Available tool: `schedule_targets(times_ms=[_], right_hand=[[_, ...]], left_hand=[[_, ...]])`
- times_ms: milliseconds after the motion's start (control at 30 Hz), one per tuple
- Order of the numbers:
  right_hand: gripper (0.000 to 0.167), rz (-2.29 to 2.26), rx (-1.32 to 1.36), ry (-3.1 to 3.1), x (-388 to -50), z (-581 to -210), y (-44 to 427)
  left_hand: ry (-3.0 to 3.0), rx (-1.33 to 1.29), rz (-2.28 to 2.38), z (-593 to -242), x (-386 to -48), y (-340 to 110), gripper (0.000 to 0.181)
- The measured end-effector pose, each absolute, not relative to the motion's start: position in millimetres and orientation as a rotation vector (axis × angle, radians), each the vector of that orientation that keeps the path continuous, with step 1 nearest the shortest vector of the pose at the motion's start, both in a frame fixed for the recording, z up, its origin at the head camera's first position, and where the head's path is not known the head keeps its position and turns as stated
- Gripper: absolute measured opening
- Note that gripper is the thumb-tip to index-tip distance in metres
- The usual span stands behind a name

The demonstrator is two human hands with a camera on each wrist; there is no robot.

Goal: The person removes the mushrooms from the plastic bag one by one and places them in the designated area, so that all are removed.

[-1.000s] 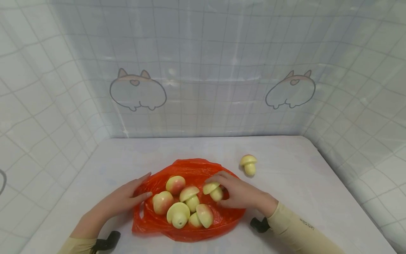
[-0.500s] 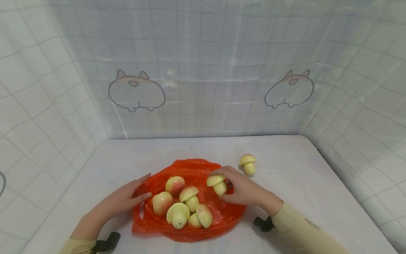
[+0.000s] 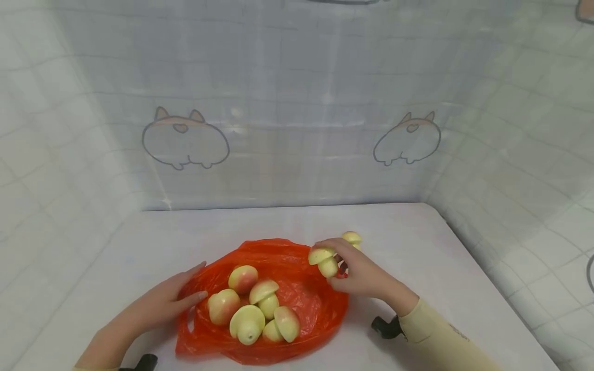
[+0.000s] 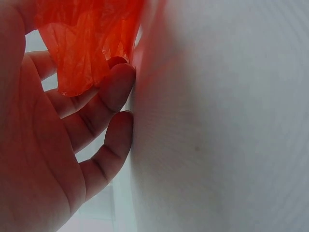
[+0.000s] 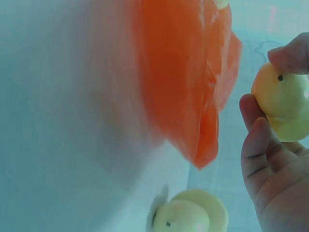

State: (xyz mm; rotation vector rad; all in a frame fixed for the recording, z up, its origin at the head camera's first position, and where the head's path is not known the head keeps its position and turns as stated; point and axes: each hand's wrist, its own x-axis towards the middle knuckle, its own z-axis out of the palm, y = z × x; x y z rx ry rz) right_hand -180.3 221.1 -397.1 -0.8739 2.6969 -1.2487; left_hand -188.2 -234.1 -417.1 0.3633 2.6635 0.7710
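Observation:
A red plastic bag (image 3: 311,299) lies spread on the table with several yellowish toy mushrooms (image 3: 247,324) in it, some with red-blushed caps. At its left edge rests my left hand (image 3: 160,301), thumb over the rim and fingers along the outside. The left wrist view has the bag's folds hanging beside loosely bent fingers (image 4: 108,92). Above the bag's right edge, my right hand (image 3: 359,270) pinches one toy mushroom (image 3: 328,267) between thumb and fingers. Behind that hand lies another toy mushroom (image 3: 352,237), partly hidden in the head view.
The pale table (image 3: 399,247) reaches back to a tiled-pattern curtain (image 3: 297,154) with animal drawings. Similar curtain walls rise on the left and right. Black wrist mounts (image 3: 387,327) stick out near both wrists.
My right hand has lifted the toy mushroom out of the bag, up and to the right. My left hand stays at the bag's left edge. The head view has tilted and shifted a little.

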Motion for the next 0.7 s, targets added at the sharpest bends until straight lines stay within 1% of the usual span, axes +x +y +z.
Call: schedule_targets(times_ms=[333,567,700], right_hand=[[0.076,-1.292,-0.807,2.765,-180,-396,243],[0.074,-1.321,-0.757,2.808,-180,-399,255],[0.076,-1.339,-0.724,2.826,-180,-399,262]], left_hand=[[2.665,0.403,0.768,-417,-189,-233,0.088],[2.670,0.397,0.759,-417,-188,-234,0.088],[2.674,0.403,0.756,-418,-187,-235,0.088]])
